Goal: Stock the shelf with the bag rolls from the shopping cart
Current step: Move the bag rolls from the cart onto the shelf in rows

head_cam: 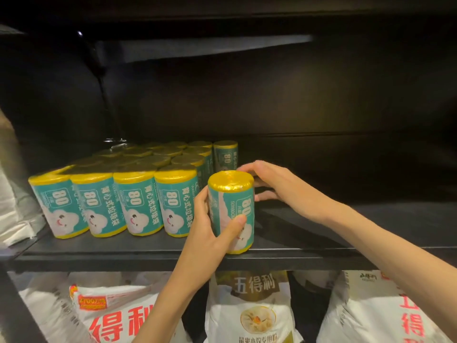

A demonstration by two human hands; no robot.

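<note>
Roll in hands: a teal paper-wrapped bag roll with a shiny yellow top (232, 211) stands upright at the front edge of the dark metal shelf (153, 246), just right of the others.
Left hand (210, 233): wrapped around the roll's side, thumb across the label.
Right hand (277, 184): fingers curved around the top and back of the same roll.
Other rolls (116, 201): packed in rows on the shelf.
Below: white flour bags with red writing (247, 313).
</note>
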